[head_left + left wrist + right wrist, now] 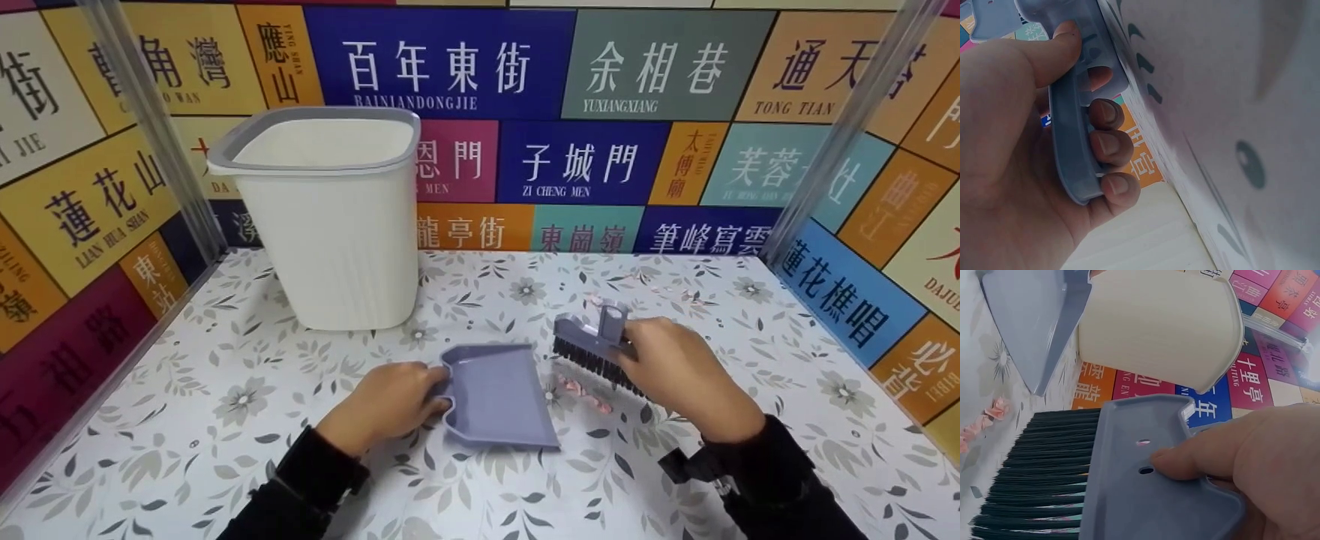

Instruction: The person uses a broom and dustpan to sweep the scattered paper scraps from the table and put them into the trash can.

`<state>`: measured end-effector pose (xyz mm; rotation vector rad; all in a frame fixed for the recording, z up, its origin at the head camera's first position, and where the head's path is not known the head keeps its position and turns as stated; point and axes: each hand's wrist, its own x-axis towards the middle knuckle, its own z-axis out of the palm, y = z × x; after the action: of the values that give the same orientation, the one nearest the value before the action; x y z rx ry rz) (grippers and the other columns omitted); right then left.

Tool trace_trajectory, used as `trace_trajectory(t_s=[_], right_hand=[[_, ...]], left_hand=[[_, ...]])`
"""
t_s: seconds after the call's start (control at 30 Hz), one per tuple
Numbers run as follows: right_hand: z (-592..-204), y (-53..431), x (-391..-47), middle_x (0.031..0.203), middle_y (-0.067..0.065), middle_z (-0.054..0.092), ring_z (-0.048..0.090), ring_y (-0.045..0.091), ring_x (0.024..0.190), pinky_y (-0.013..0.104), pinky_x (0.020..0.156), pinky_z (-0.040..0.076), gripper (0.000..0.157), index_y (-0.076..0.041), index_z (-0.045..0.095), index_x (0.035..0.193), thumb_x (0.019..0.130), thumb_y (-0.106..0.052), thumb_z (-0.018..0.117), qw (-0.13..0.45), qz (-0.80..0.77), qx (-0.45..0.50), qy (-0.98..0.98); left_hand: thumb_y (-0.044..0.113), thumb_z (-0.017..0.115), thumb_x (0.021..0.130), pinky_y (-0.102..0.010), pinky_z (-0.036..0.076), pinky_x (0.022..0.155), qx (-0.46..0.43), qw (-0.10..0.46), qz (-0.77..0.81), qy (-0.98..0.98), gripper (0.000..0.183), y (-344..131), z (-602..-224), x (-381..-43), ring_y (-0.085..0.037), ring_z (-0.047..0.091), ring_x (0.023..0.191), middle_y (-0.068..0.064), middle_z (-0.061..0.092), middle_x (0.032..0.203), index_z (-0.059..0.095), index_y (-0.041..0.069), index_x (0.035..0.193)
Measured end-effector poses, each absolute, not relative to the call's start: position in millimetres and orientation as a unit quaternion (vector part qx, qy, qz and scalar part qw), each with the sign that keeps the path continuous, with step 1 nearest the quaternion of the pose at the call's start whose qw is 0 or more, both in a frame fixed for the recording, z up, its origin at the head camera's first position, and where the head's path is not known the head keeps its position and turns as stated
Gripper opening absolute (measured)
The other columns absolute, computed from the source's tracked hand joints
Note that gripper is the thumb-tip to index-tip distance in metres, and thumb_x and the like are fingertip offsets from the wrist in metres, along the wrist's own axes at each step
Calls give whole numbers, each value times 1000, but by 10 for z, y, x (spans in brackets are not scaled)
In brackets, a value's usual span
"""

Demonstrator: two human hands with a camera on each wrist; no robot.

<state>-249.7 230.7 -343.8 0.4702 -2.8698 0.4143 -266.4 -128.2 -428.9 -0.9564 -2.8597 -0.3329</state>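
Note:
My left hand [394, 401] grips the handle of a grey-blue dustpan [499, 397]; the left wrist view shows the fingers curled round that handle [1069, 146]. The pan lies low over the floral surface, its wide lip facing right. In my right hand [679, 371] is a matching hand brush [592, 337] with dark bristles [1044, 467]. The thumb presses on the brush's flat back in the right wrist view. Small pink curled scraps [585, 394] lie between the dustpan's lip and the bristles.
A tall white bin [337, 247] with a grey rim stands at the back left. More pink scraps [675, 292] are scattered at the back right. Walls with coloured sign panels [442, 64] enclose the patterned table [180, 442] at the back and sides.

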Motion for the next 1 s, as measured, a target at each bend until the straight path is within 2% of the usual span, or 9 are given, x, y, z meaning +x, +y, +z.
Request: trace_trajectory(t_s=[0.2,0.47,0.63,0.77,0.87,1.0], right_hand=[[-3544,2347,-2587,70,2,62,56,20,62,45,58,49,18,-7,66,80,92,-10,80,135,140,170,-966],[-3635,2363,-2640,74,2,70,65,24,66,49,64,55,9,-9,76,85,87,-7,85,151,130,212,-957],[-3585,2382,-2618,71,2,68,61,20,63,46,61,54,8,-9,77,84,87,-7,84,121,128,217,-960],[-3540,2413,-2597,69,3,64,57,18,61,43,57,52,17,-6,70,75,86,-5,83,95,132,213,-963],[-3511,2439,-2583,72,5,66,59,19,63,44,60,55,15,-4,71,76,85,-3,82,76,146,213,-963],[-3485,2474,-2569,80,8,72,66,21,69,49,69,60,6,-5,77,85,84,1,81,64,160,224,-959]], left_hand=[[31,76,100,-48,61,76,-314,53,-111,-941,26,-1282,-4287,-2667,-27,69,80,-7,68,86,70,9,114],[31,75,100,-47,61,77,-313,50,-109,-942,27,-1276,-4280,-2663,-26,69,80,-6,69,86,70,10,115],[31,76,100,-48,61,76,-313,54,-107,-942,25,-1276,-4279,-2665,-29,70,81,-7,69,86,70,10,111],[32,76,99,-50,60,74,-316,63,-102,-941,23,-1279,-4293,-2674,-31,71,82,-7,68,85,68,11,106],[32,76,99,-50,60,75,-318,60,-105,-940,24,-1276,-4302,-2682,-31,71,82,-7,69,86,69,11,107],[33,76,99,-49,61,77,-323,55,-109,-938,24,-1269,-4301,-2682,-30,71,82,-8,70,86,70,11,109]])
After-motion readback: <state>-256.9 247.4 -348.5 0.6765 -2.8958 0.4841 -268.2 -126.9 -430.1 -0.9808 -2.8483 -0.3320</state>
